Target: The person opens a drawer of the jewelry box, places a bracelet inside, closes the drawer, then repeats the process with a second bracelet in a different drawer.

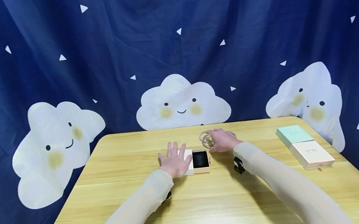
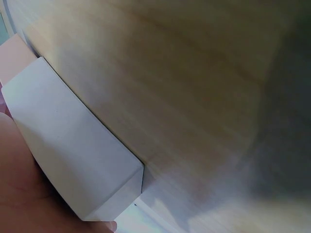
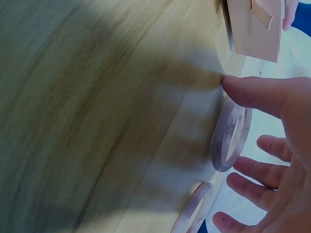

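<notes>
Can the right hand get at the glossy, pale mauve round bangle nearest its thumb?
Probably yes: the right hand is open right beside the bangle, and nothing visible stands between them.

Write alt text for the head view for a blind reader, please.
A person's left hand rests, fingers spread, on a white box with its black-lined drawer partly out; the right hand is over pale rings on a wooden table. A mint box and a pinkish-white box lie at right.

A pink drawer (image 2: 17, 59) juts from the white box (image 2: 77, 141) alongside the fingers (image 2: 19, 174).
</notes>
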Available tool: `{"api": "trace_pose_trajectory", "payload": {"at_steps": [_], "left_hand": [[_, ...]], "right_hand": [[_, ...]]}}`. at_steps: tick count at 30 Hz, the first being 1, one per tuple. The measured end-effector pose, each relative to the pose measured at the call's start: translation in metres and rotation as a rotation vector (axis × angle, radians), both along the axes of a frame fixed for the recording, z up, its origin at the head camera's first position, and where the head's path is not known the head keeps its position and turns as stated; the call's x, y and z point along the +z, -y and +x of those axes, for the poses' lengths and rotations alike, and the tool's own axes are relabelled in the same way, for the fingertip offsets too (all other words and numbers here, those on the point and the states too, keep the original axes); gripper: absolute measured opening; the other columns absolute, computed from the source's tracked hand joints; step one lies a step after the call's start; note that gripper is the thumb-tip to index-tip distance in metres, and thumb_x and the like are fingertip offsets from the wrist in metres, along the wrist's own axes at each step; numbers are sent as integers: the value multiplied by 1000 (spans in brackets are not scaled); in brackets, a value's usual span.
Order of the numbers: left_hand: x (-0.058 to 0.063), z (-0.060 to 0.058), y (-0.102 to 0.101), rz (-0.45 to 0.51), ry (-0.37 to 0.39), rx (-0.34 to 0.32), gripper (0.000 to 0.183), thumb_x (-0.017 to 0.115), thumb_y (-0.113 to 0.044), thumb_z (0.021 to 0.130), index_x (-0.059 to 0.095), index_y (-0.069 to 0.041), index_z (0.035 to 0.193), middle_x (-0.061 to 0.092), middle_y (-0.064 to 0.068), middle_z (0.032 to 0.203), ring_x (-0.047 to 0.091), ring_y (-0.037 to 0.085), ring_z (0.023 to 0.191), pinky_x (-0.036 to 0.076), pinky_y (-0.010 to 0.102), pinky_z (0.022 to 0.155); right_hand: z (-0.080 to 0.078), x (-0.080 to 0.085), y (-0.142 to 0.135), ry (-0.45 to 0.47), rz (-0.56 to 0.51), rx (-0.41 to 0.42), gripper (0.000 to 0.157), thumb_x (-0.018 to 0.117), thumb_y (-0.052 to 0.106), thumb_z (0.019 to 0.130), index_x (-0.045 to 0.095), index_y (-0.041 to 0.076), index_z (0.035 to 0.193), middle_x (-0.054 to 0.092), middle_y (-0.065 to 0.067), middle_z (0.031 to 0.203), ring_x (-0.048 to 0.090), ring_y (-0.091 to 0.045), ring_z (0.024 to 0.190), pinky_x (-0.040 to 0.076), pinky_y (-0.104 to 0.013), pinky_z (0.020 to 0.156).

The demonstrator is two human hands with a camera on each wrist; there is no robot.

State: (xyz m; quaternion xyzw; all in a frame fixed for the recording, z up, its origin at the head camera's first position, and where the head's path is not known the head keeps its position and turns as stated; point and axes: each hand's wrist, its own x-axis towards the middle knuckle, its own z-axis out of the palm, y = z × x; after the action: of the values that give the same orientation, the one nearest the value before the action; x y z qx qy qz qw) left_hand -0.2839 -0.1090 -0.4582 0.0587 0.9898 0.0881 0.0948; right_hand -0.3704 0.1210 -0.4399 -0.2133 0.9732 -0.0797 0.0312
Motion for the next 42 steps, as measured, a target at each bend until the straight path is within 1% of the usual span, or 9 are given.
{"api": "trace_pose_trajectory", "payload": {"at_steps": [10, 22, 30, 37, 42], "left_hand": [[-4, -1, 1, 28, -21, -2, 68, 17, -64, 103, 10, -32, 163, 0, 8, 171, -13, 31, 156, 3, 76, 115], [-6, -3, 2, 5, -30, 1, 68, 15, -64, 103, 9, -32, 163, 0, 8, 171, -11, 30, 156, 3, 75, 116], [-5, -3, 1, 4, -23, 1, 68, 15, -64, 103, 9, -32, 163, 1, 7, 171, -12, 30, 156, 4, 75, 116], [-3, -2, 0, 0, -10, 3, 68, 15, -63, 104, 8, -32, 163, -1, 7, 171, -13, 29, 156, 3, 75, 116], [-7, -4, 0, 2, -22, 5, 68, 15, -64, 103, 9, -32, 163, 0, 8, 171, -12, 30, 156, 3, 75, 116]], "right_hand": [[-2, 0, 3, -23, -18, -2, 85, 83, 36, 76, 48, 12, 149, 60, -17, 138, 57, -36, 125, 47, -62, 97], [-4, -3, 4, -51, -35, -6, 79, 82, 30, 76, 50, 10, 146, 64, -17, 133, 60, -36, 122, 47, -61, 95], [-6, -8, 5, -43, -28, -15, 79, 80, 31, 78, 49, 12, 148, 62, -17, 136, 57, -37, 126, 45, -61, 98], [-3, -3, 5, -53, -29, -22, 80, 80, 30, 76, 48, 12, 148, 60, -19, 137, 53, -39, 128, 44, -62, 98], [0, 0, 5, -69, -23, -25, 78, 81, 37, 78, 50, 12, 146, 62, -17, 135, 54, -37, 127, 44, -61, 99]]}}
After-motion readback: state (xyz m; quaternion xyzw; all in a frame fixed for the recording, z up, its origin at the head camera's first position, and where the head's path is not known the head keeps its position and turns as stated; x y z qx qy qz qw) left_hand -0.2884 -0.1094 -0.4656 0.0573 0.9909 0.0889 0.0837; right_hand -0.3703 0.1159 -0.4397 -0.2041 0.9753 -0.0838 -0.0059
